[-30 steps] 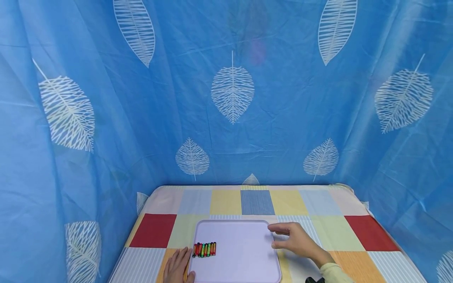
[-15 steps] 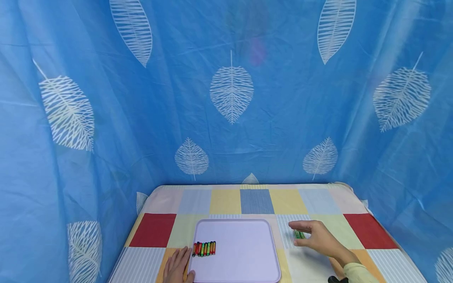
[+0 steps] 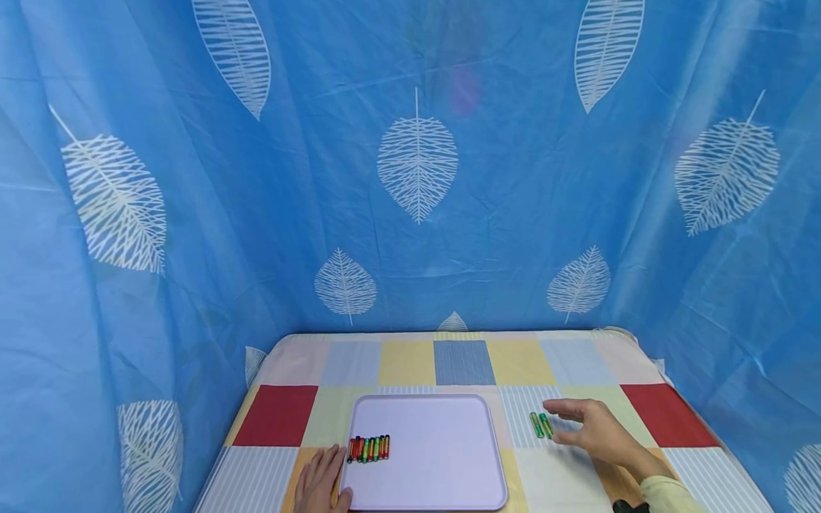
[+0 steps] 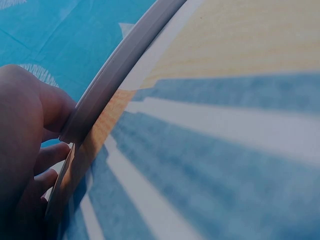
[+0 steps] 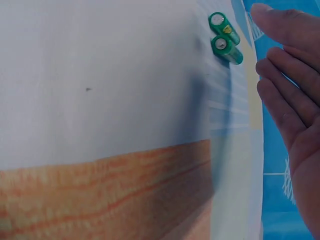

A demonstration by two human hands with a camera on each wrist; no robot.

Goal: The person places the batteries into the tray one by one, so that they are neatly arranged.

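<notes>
Two green batteries (image 3: 541,425) lie side by side on the patchwork cloth, right of the tray; their metal ends face the camera in the right wrist view, where the nearer battery (image 5: 226,49) shows well. Just right of them hovers my right hand (image 3: 593,429), thumb and fingers apart, holding nothing. My left hand (image 3: 318,481) rests against the left side of a pale lilac tray (image 3: 442,456), its fingers extended and its thumb by the rim (image 4: 100,85). Inside the tray, at its left edge, a row of several red and green batteries (image 3: 368,449) stands close together.
The patchwork tablecloth (image 3: 462,362) covers the table. Blue curtains (image 3: 410,271) with white leaf prints hang behind it and on both sides. A dark band (image 3: 631,506) is on the right wrist below a pale sleeve (image 3: 670,494).
My right hand has moved right, from the tray's right edge to beside the two green batteries, which have come into view. My left hand has stayed by the tray.
</notes>
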